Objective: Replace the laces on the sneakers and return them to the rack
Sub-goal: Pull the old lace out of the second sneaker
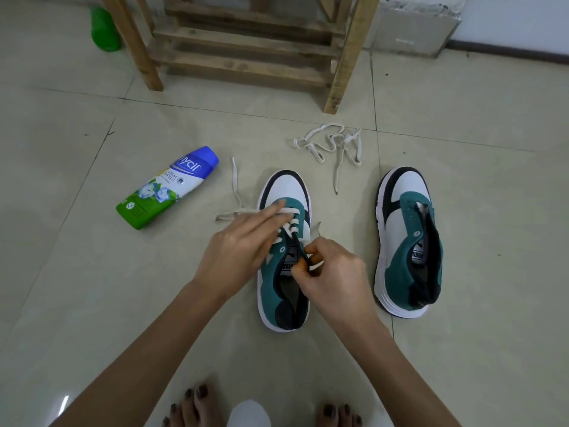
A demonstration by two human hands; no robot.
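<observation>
I am threading the lace (291,224) through the upper eyelets of the half-laced sneaker (286,186), which stands on the floor directly before me, its toe toward the rack (246,53). My right hand (332,278) pinches the lace at the sneaker's right eyelet row, beside the tongue. My left hand (243,241) lies with rather straight fingers over the crossings and presses them down. I think it is best to pull each crossing flat and equally tight, and to keep both ends of equal length. This sneaker is teal, with a white toe, black trim and a thick white sole. To its right stands the second sneaker (403,229), without a lace, and beyond it a loose lace (332,143) lies tangled.
</observation>
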